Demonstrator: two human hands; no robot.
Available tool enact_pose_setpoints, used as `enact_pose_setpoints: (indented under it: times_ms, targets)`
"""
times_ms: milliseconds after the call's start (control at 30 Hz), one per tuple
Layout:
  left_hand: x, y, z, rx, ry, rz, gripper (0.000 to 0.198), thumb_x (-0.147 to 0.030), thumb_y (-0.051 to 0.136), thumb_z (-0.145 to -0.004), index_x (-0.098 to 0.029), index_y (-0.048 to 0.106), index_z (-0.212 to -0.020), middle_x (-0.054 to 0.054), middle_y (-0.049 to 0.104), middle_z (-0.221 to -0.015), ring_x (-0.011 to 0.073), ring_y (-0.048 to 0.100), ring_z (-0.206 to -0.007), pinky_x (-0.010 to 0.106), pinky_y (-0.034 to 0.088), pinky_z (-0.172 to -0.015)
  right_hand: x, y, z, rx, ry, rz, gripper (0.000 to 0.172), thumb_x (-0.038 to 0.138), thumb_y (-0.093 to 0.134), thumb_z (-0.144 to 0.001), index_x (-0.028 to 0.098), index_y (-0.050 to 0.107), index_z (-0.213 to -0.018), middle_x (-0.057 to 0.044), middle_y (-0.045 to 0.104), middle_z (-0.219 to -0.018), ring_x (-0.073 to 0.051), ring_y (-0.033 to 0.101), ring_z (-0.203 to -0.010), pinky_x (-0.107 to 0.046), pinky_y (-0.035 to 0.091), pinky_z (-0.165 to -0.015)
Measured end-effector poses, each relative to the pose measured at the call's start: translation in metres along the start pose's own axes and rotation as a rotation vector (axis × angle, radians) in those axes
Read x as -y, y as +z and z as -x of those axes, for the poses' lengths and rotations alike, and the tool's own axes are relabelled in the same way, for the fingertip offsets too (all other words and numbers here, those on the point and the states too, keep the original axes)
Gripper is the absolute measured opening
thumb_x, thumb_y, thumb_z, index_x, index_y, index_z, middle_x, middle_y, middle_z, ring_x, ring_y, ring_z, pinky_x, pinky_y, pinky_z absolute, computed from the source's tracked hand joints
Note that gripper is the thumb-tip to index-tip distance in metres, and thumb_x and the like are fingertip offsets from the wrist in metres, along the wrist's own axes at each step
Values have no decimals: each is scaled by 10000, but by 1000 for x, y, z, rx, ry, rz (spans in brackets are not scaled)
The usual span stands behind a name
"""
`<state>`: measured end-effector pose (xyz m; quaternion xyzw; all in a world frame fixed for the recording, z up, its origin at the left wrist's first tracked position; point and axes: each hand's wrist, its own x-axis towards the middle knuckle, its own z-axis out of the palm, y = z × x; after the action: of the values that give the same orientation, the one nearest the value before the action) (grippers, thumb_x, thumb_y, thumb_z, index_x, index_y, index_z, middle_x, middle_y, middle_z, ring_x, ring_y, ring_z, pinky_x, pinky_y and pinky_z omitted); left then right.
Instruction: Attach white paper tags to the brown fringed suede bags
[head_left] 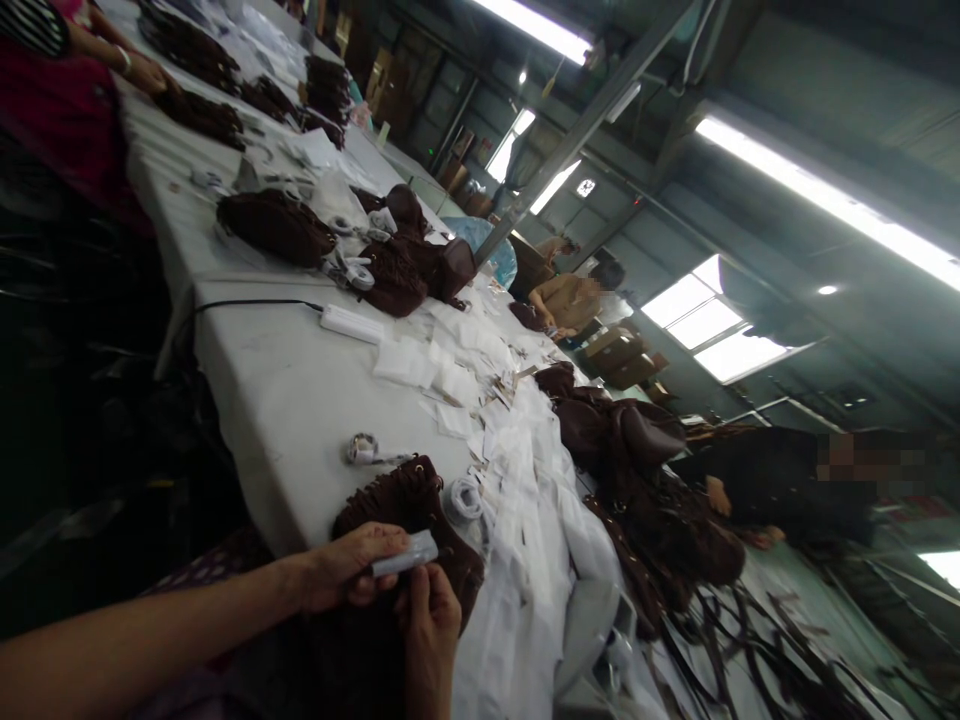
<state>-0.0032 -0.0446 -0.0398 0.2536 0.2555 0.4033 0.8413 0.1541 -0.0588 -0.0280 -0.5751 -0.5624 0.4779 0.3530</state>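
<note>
Both of my hands are over a dark brown bag with gathered edges and metal eyelets, at the table's near edge. My left hand is closed round a pale, translucent wrapped strip, thumb on top. Just below the strip, my right hand has its fingers curled and its thumb and forefinger pinched at the strip's lower edge. What the wrapping contains is hidden. A roll of white tape or strap lies against the bag, and a small clear roll sits beyond it.
White paper sheets and packing strips spread along the table. A white power strip with a black cord lies farther up. More brown bags are beyond it and at right. Dark straps hang lower right. Several co-workers stand around.
</note>
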Motion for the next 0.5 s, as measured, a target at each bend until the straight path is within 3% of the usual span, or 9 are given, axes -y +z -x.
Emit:
enact_pose_setpoints:
  times_ms: [167, 267, 333, 400, 500]
  targets:
    - [2, 4, 0, -37, 28, -57, 434, -584, 619, -741, -155, 564, -781, -67, 493, -534, 12, 280, -331, 147, 194, -327, 3, 7, 4, -41, -27, 34, 368, 485, 539, -848, 162, 585, -678, 50, 471, -522, -86, 403, -486, -202, 324, -459]
    - [8, 7, 3, -68, 87, -166, 451, -585, 640, -724, -149, 585, -827, -65, 506, -548, 17, 313, -337, 150, 216, -338, 6, -8, 13, -118, 13, 36, 375, 508, 536, -838, 161, 619, -724, 47, 489, -508, -88, 410, -452, -205, 338, -445]
    - [13, 7, 5, -84, 110, -224, 450, -565, 649, -729, -144, 596, -878, -66, 511, -550, 18, 308, -341, 152, 199, -339, 3, -39, 23, -308, 35, 55, 403, 548, 531, -818, 161, 638, -779, 36, 512, -525, -99, 428, -458, -212, 357, -449]
    - [17, 7, 6, -107, 112, -241, 431, -535, 636, -760, -144, 603, -939, -69, 512, -552, 21, 303, -357, 153, 192, -350, -5, -85, 38, -630, 54, 129, 453, 588, 516, -791, 159, 650, -842, -4, 584, -612, -131, 497, -530, -232, 405, -496]
    - [21, 6, 6, -151, 101, -253, 394, -502, 593, -801, -164, 613, -1001, -80, 510, -546, 23, 301, -371, 154, 185, -363, -22, -164, 65, -1077, 179, 336, 546, 608, 483, -761, 146, 651, -999, -119, 682, -929, -236, 614, -835, -311, 472, -726]
